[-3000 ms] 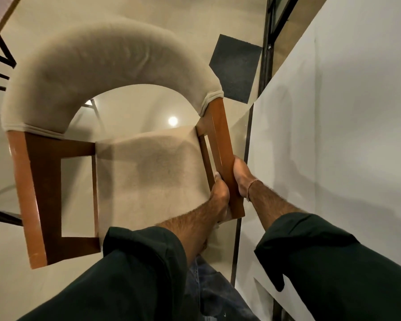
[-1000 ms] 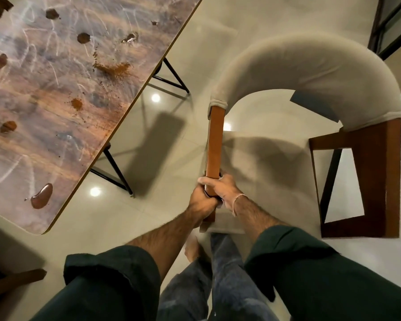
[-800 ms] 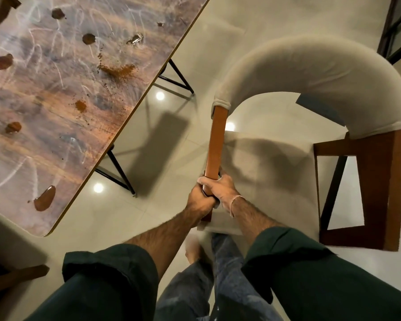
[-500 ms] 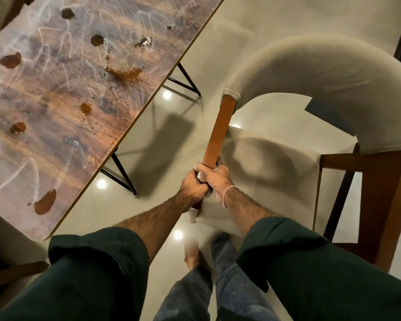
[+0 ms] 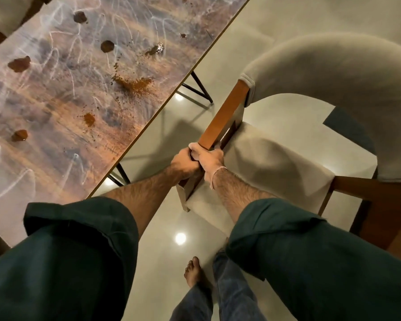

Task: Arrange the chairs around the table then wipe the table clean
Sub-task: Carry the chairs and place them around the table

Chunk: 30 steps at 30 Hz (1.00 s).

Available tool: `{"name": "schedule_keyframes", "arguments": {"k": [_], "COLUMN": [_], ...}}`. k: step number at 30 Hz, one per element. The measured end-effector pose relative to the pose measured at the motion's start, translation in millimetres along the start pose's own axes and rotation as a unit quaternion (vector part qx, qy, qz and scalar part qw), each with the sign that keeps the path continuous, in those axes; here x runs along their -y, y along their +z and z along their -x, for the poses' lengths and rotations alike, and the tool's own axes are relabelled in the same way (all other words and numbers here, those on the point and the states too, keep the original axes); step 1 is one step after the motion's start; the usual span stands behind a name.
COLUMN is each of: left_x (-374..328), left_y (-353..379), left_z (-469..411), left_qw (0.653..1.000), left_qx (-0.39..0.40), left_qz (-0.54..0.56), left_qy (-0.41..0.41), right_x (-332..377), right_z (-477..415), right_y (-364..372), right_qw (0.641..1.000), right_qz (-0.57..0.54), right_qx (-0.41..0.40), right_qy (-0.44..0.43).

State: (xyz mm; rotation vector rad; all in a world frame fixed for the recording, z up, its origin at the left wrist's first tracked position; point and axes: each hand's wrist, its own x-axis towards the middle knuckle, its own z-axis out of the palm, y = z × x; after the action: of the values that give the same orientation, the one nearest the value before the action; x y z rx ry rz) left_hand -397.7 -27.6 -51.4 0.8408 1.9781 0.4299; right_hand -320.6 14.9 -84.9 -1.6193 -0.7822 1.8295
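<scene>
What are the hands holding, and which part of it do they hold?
The left hand and right hand both grip the chair by its wooden armrest, the one nearer the table, at its near end.

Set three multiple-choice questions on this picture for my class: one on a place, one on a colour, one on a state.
1. Relative to the table, the chair stands
A. on it
B. beside it, floor between
C. tucked under it

2. The sleeves are
A. dark green
B. white
C. red

3. The left hand and right hand
A. hang free
B. grip the chair's wooden arm
C. press the tabletop

Answers: 1 B, bare floor shows between them; 2 A, both are dark green; 3 B, fingers curl round the wood.
</scene>
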Motion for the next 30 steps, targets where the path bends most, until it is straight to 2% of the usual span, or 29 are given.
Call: {"name": "schedule_keyframes", "arguments": {"k": [7, 10, 12, 14, 19, 22, 24, 26, 28, 30], "left_x": [5, -2, -4, -3, -18, -34, -50, -65, -71, -73], "left_y": [-10, -13, -11, -8, 3, 19, 35, 61, 96, 131], "left_z": [-24, -14, -11, -10, -2, 8, 23, 42, 60, 79], "left_qw": [1.0, 1.0, 1.0, 1.0, 0.996, 0.965, 0.939, 0.928, 0.931, 0.944], "left_qx": [0.014, 0.022, 0.02, -0.007, -0.071, -0.183, -0.228, -0.21, -0.134, -0.03], "left_qz": [-0.007, 0.009, 0.008, -0.008, -0.059, -0.15, -0.181, -0.189, -0.2, -0.165], "left_qy": [-0.011, -0.02, -0.02, -0.01, 0.021, 0.114, 0.184, 0.242, 0.275, 0.285], "right_x": [0, 5, 19, 35, 56, 44, 35, 29, 23, 19], "right_z": [-16, -18, -14, -8, 28, 56, 78, 104, 128, 150], "right_y": [17, 5, -15, -44, -140, -199, -231, -264, -292, -317], "right_qw": [1.0, 0.998, 0.994, 0.989, 0.966, 0.95, 0.942, 0.925, 0.895, 0.867], "right_qz": [0.011, 0.015, 0.059, 0.121, 0.244, 0.278, 0.277, 0.275, 0.279, 0.277], "right_qx": [-0.014, 0.046, 0.085, 0.085, -0.012, -0.104, -0.159, -0.236, -0.321, -0.394], "right_qy": [0.016, 0.031, 0.04, 0.014, -0.082, -0.099, -0.105, -0.12, -0.131, -0.13]}}
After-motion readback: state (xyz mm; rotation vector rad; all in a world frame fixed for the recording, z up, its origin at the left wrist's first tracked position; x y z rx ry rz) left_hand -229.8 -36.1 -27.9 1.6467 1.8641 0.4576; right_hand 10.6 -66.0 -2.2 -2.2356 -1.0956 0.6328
